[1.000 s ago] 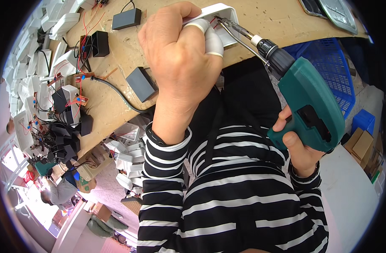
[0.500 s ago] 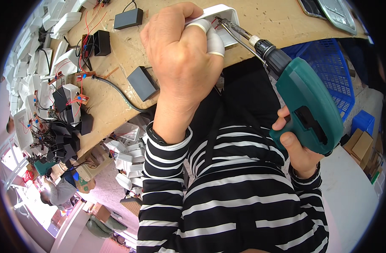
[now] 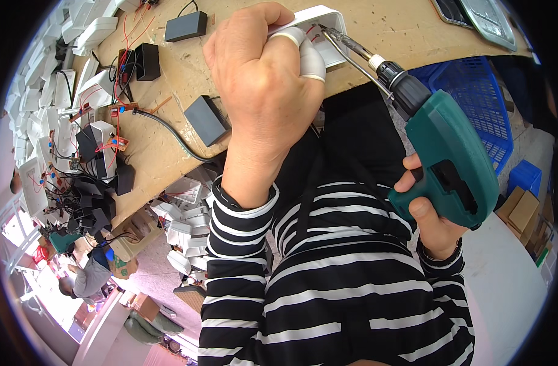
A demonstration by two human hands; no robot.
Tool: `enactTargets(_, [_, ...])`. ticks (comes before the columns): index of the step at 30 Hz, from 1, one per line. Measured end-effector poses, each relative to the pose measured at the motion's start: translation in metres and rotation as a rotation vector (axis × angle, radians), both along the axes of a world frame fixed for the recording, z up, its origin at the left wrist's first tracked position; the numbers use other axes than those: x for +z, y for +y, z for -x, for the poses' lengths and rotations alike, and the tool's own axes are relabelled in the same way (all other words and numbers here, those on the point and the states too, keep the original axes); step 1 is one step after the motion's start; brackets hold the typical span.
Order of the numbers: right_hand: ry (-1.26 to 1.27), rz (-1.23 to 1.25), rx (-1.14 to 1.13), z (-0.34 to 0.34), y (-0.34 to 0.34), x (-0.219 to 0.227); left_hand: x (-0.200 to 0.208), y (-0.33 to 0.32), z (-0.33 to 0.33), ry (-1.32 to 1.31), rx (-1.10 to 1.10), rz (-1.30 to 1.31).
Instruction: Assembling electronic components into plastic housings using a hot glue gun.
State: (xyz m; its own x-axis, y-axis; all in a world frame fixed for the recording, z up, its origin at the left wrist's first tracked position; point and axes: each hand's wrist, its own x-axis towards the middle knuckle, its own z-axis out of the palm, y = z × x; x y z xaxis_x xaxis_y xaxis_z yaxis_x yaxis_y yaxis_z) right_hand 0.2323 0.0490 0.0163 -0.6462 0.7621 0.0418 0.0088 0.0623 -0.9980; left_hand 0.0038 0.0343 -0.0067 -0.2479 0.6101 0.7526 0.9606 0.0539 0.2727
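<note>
We clamp the white rectangular plastic casing point(image 3: 318, 27) at the wooden tabletop point(image 3: 388, 30) edge in our fisted left hand point(image 3: 263, 91), steadying it beneath the green cordless screwdriver point(image 3: 437, 152) our right hand point(image 3: 428, 216) grips, bit inside it.

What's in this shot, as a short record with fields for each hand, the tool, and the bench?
left hand: clamps a white casing at the bench edge, white cots on two fingers
right hand: grips a green drill
drill bit: tip inside the open casing, by red wires
bench: wood top, with a grey box, black boxes, a black cable
right side: blue crate below bench
left side: piles of white casings and black boxes
</note>
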Motion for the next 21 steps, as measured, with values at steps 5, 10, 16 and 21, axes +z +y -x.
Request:
enactTargets(5, [0.008,-0.085,0.060,0.0008,0.0041,-0.0030,0.0021,0.0001,-0.0015,0.001,0.009,0.012])
enactTargets(10, [-0.030,-0.069,0.049,0.0020,0.0031,-0.0015,0.0028,0.0001,-0.0024,0.005,0.018,0.015])
enactTargets(16, [-0.102,-0.029,0.022,0.0006,0.0002,0.0023,0.0011,0.0005,-0.0018,-0.016,0.014,0.004])
enactTargets(21, [-0.053,0.047,0.009,0.0011,0.0003,0.0052,0.0012,0.0007,-0.0014,-0.001,0.015,0.002])
